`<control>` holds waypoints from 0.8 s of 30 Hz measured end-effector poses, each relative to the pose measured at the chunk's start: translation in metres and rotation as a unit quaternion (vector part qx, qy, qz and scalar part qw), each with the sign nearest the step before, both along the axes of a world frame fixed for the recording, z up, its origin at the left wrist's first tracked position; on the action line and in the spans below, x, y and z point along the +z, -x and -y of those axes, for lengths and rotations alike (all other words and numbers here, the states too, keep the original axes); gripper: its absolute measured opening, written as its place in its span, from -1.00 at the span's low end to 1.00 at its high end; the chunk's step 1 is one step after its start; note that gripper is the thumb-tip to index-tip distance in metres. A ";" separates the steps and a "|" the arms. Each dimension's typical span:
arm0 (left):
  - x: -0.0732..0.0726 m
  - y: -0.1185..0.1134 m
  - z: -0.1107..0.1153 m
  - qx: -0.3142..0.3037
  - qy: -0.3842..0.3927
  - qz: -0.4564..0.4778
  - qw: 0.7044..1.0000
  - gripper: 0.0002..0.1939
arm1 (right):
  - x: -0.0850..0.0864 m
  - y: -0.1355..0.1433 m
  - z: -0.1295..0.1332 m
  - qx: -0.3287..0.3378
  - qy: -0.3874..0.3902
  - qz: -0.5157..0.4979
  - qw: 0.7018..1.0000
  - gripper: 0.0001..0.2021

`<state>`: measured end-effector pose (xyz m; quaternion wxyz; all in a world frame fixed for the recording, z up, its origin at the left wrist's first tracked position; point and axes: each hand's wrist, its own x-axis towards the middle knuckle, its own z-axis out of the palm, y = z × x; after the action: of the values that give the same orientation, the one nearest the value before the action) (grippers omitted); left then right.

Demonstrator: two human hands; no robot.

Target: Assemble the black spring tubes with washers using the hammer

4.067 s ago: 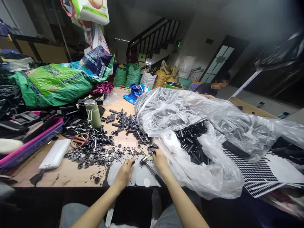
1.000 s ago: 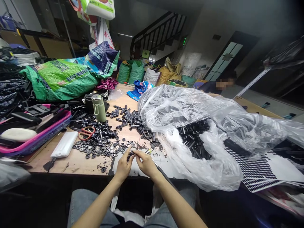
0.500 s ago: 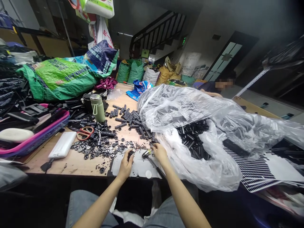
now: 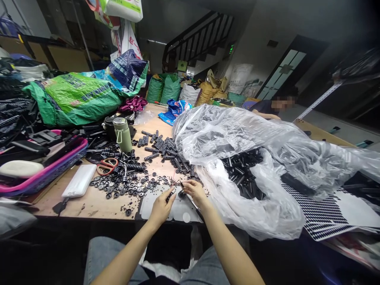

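My left hand (image 4: 162, 206) is closed around a small black cylindrical part (image 4: 170, 196), held over the pale work pad (image 4: 148, 206). Close to its right, my right hand (image 4: 194, 193) pinches a tiny dark piece (image 4: 182, 184) between thumb and fingertips; its exact kind is too small to make out. A hammer (image 4: 190, 200) lies on the pad, partly hidden beneath my right hand. Beyond both hands are black-and-white patterned cylinders (image 4: 164, 146) in a heap. Round black caps (image 4: 118, 186) are spread to the left, with tiny dark bits scattered around.
A clear plastic bag (image 4: 225, 182) of black tubes takes up the right side. Orange-handled scissors (image 4: 108, 165), a white power bank (image 4: 79, 181), a green bottle (image 4: 122, 134) and a pink-rimmed basket (image 4: 74, 156) stand or lie to the left. Another person (image 4: 270, 109) is behind the bag.
My right hand has moved left over the hammer head, toward my left hand, with a tiny dark piece now visible at its fingertips. My left hand has shifted slightly right and turned.
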<state>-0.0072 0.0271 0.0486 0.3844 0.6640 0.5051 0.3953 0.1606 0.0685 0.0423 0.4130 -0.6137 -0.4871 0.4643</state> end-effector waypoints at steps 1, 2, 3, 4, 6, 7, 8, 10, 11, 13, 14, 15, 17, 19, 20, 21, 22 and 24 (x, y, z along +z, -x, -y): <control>0.002 -0.002 0.000 -0.009 -0.005 -0.011 1.000 -0.61 | 0.002 0.005 0.005 0.013 0.015 -0.037 0.999 -0.72; 0.003 -0.003 0.000 -0.014 -0.009 -0.024 1.000 -0.59 | 0.004 0.009 0.010 0.023 0.028 -0.071 0.997 -0.72; 0.004 -0.004 0.000 -0.015 -0.012 -0.036 0.999 -0.59 | 0.006 0.013 0.014 0.029 0.039 -0.100 0.994 -0.72; 0.005 -0.005 0.000 -0.015 -0.014 -0.048 0.999 -0.58 | 0.008 0.016 0.018 0.032 0.047 -0.124 0.991 -0.72; 0.007 -0.006 0.001 -0.012 -0.018 -0.067 0.997 -0.58 | 0.012 0.019 0.023 0.033 0.059 -0.164 0.984 -0.73; 0.008 -0.006 0.002 -0.012 -0.019 -0.075 0.997 -0.58 | 0.014 0.018 0.024 0.032 0.066 -0.189 0.979 -0.74; 0.008 -0.006 0.002 -0.011 -0.019 -0.082 0.996 -0.58 | 0.015 0.018 0.025 0.028 0.074 -0.218 0.973 -0.75; 0.010 -0.005 0.004 -0.012 -0.022 -0.088 0.996 -0.59 | 0.018 0.015 0.025 0.021 0.086 -0.273 0.958 -0.76; 0.010 -0.005 0.004 -0.013 -0.024 -0.088 0.996 -0.60 | 0.019 0.014 0.025 0.019 0.087 -0.290 0.953 -0.77; 0.009 -0.005 0.005 -0.016 -0.029 -0.086 0.996 -0.61 | 0.021 0.014 0.027 0.021 0.066 -0.284 0.956 -0.77; 0.007 -0.006 0.005 -0.019 -0.029 -0.085 0.996 -0.61 | 0.023 0.015 0.030 0.030 0.045 -0.261 0.964 -0.78; 0.006 -0.007 0.004 -0.020 -0.028 -0.083 0.996 -0.61 | 0.024 0.016 0.033 0.042 0.017 -0.230 0.972 -0.78; 0.000 -0.009 0.003 -0.021 -0.021 -0.072 0.997 -0.60 | 0.029 0.020 0.040 0.070 -0.047 -0.147 0.986 -0.79; -0.005 -0.011 0.001 -0.019 -0.019 -0.040 0.999 -0.58 | 0.036 0.019 0.046 0.106 -0.103 -0.043 0.988 -0.77; -0.007 -0.011 0.000 -0.014 -0.022 -0.017 1.000 -0.58 | 0.040 0.015 0.047 0.115 -0.128 0.014 0.985 -0.74; -0.008 -0.012 -0.001 -0.007 -0.023 0.005 1.000 -0.57 | 0.045 0.006 0.047 0.109 -0.149 0.074 0.980 -0.72; -0.009 -0.011 -0.001 0.001 -0.022 0.025 0.999 -0.57 | 0.051 -0.007 0.045 0.077 -0.160 0.142 0.974 -0.71; -0.007 -0.009 0.000 0.022 -0.013 0.053 0.998 -0.57 | 0.062 -0.046 0.037 -0.059 -0.154 0.272 0.948 -0.71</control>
<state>0.0020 0.0268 0.0412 0.3937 0.6356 0.4931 0.4449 0.2066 0.0314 0.1046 0.3806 -0.6732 -0.6097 0.1739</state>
